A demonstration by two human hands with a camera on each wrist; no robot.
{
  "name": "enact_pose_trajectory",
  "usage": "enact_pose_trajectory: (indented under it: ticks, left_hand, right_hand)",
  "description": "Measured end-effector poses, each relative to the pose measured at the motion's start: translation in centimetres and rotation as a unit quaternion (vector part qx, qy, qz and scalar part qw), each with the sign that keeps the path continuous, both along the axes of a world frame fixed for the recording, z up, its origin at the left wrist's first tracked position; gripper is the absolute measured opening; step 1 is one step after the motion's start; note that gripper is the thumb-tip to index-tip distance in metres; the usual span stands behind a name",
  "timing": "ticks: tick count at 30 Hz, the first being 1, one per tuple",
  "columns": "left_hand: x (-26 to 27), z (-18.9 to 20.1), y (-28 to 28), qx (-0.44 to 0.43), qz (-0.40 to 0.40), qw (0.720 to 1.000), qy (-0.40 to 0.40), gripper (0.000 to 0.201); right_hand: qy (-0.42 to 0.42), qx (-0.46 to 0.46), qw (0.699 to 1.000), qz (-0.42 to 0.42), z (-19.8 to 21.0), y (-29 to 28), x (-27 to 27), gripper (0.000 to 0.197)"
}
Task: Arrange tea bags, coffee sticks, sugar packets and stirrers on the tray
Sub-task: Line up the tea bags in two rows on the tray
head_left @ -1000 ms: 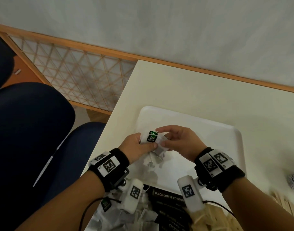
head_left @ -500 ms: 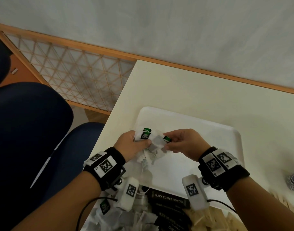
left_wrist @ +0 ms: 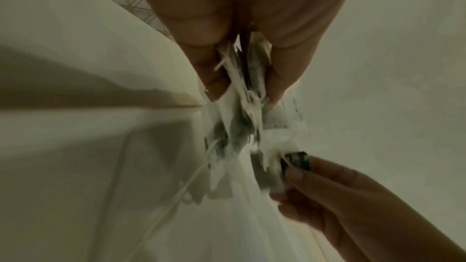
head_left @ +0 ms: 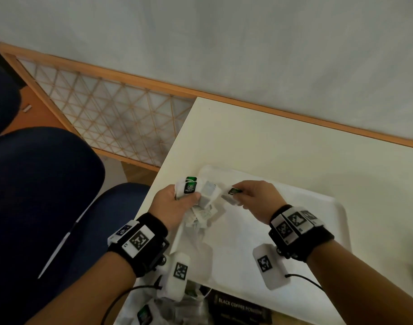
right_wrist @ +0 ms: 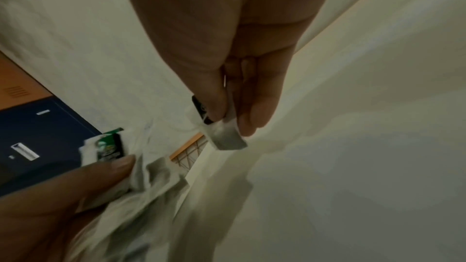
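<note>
**Teasing one tea bag from the clump**

My left hand grips a bunch of tea bags over the near-left corner of the white tray. My right hand pinches a single tea bag by its green tag, just right of the bunch. These are feather-light, limp paper, with strings that look ready to tangle; I judge the tag or the bag's top edge the safest hold, pulled gently to spare the paper.
</note>
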State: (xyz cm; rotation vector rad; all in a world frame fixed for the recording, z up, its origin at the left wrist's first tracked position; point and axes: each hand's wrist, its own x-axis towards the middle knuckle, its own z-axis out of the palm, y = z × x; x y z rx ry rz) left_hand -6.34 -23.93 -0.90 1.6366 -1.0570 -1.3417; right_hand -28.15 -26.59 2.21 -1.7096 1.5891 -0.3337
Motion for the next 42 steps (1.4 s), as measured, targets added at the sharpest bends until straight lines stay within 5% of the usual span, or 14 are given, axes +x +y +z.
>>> enact_pose_trajectory:
  ticks: [12, 28, 38, 42]
  left_hand:
    - [0.4, -1.1, -1.4, 0.005, -0.008, 1.0, -0.028, 0.017]
    - [-0.3, -1.4, -1.8, 0.016, -0.005, 1.0, 0.011, 0.018]
    - [-0.7, -1.6, -2.3, 0.03, 0.01, 0.999, 0.018, 0.022]
    - [-1.0, -1.4, -2.4, 0.035, 0.017, 0.998, 0.039, 0.019]
  right_hand:
    - [-0.011, 0.035, 0.999, -0.037, -1.4, -8.5, 3.7, 0.012]
    - [-0.049, 0.063, 0.996, -0.03, -2.7, -10.2, 3.8, 0.007]
    - [0.005, -0.052, 0.998, -0.023, -2.2, -9.6, 2.7, 0.021]
    - [-0.071, -0.126, 0.989, 0.044, -1.0, -7.1, 1.5, 0.031]
